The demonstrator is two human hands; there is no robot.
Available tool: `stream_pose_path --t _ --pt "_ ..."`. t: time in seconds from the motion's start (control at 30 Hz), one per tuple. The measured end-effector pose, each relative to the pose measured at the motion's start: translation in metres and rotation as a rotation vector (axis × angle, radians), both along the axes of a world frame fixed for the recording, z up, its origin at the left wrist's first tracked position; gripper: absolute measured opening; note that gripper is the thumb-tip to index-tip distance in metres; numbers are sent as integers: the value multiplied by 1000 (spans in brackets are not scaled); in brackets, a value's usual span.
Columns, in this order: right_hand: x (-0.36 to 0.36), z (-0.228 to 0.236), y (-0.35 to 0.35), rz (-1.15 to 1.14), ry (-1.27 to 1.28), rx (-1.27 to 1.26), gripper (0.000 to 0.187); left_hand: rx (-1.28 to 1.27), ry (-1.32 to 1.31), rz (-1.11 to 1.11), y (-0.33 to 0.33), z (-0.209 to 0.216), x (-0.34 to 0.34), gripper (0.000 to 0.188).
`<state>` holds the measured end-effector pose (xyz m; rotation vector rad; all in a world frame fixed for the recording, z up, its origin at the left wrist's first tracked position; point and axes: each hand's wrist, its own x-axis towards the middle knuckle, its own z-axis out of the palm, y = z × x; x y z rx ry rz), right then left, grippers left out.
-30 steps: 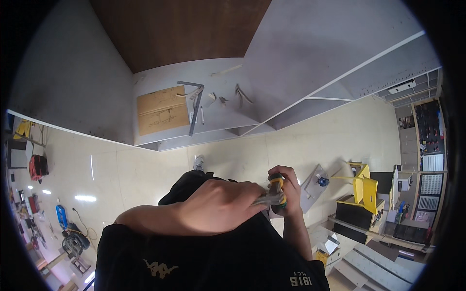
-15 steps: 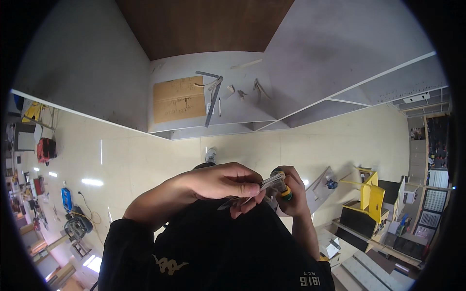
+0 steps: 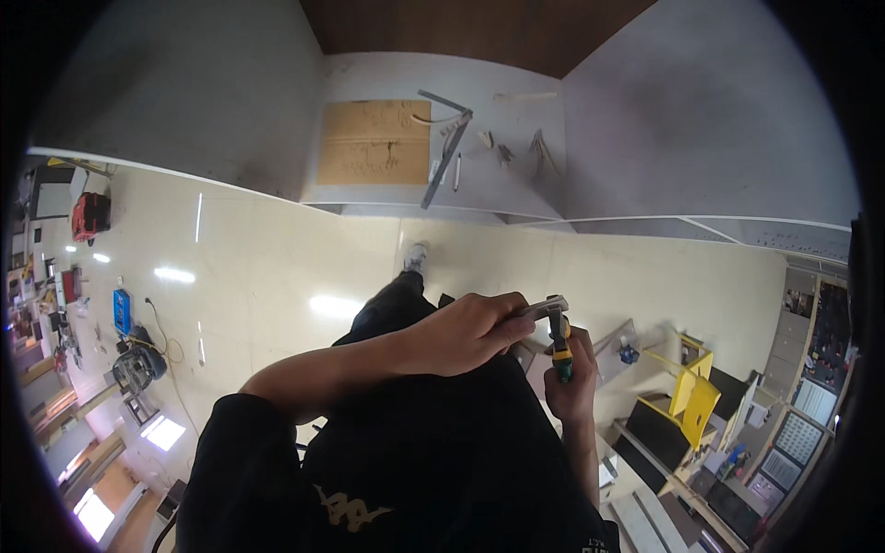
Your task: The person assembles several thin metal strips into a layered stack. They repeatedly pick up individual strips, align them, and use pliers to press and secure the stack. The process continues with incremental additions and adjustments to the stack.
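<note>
Hands [image 3: 484, 332] shifted rightward, left pinching strips [image 3: 548, 306], right curled around tool [image 3: 561, 354]

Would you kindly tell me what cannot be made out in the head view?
In the head view:
Pale piece: inner end hidden by the left hand.
Yellow-green tool: handle partly hidden by the right hand.
Cardboard: marks too small to read.
Brown panel: cut off by the top edge.

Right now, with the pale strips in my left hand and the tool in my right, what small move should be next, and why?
I would perhaps line up the tool with the pale strips before squeezing: the left hand pinches them near the tool's upper end, the right hand holds the tool, and whether it grips them is unclear here.
</note>
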<state>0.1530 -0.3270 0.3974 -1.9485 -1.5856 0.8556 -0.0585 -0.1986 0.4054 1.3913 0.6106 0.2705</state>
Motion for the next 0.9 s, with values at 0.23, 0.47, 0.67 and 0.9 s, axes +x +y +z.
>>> stream_pose_path --t 0.23,0.47,0.67,0.9 --pt "-14 -36 18 98 88 -69 40 302 80 131 6 -46 -15 21" --pt "11 -62 60 286 162 -73 46 780 329 221 43 -25 -24 22" --pt "76 -166 90 126 -41 -286 25 907 443 193 81 0 -4 27" --pt "143 -286 174 255 -316 -367 40 816 591 211 94 17 47 28"
